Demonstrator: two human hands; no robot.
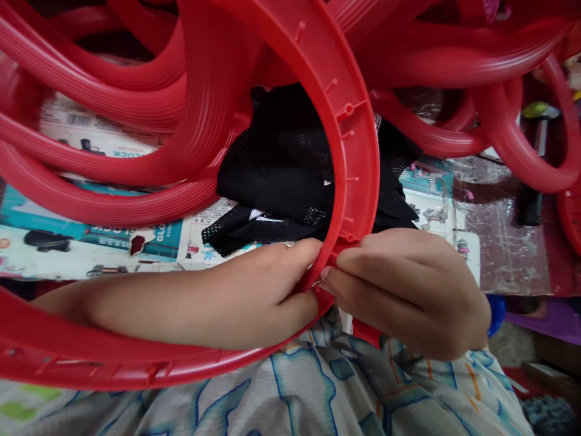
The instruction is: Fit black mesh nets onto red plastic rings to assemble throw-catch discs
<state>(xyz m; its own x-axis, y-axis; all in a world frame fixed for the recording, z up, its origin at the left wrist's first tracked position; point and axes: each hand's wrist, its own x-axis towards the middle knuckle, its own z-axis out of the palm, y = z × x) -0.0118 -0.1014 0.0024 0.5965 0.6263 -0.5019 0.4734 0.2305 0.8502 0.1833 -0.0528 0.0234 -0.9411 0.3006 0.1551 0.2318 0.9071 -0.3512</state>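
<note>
A large curved red plastic ring piece [356, 145], with small pegs and posts along its inner channel, stands tilted over my lap. My left forearm passes through the ring, and my left hand [285, 290] grips its rim near the lower right, thumb and fingers closed. Close against it from the other side, my right hand [403, 293] pinches the same stretch of rim; its fingertips touch the red plastic. Whatever lies between the two sets of fingertips is mostly hidden. Black mesh fabric [281, 157] lies crumpled behind the ring.
Several ribbed red plastic rings [204, 97] are heaped at the back left, with more red rings [476, 60] at the back right. Printed cardboard [149, 242] covers the work surface. Clear plastic wrap [503, 242] and a dark-handled tool [531, 200] lie on the right.
</note>
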